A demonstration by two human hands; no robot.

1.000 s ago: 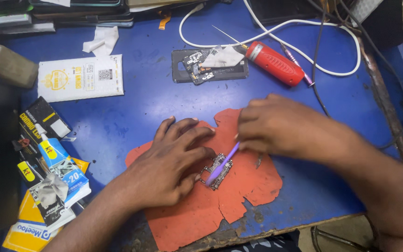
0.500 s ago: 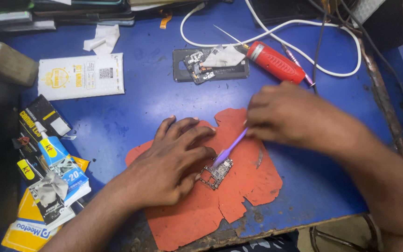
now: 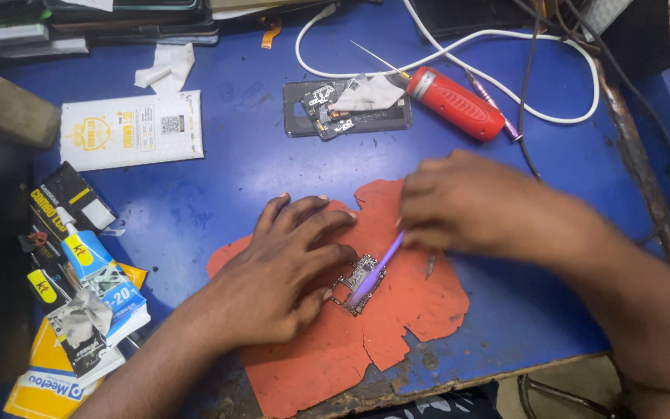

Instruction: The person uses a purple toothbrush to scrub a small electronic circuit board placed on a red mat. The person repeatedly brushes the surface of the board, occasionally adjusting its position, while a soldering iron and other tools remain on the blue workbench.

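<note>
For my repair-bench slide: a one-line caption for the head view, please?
Left hand steadies a small circuit board on an orange mat while the right hand works it with a purple tool.

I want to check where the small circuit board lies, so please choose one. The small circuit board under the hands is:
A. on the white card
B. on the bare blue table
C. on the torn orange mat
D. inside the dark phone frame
C: the small circuit board lies on the torn orange mat, held by the left hand, while the right hand holds a purple tool to it.
</note>
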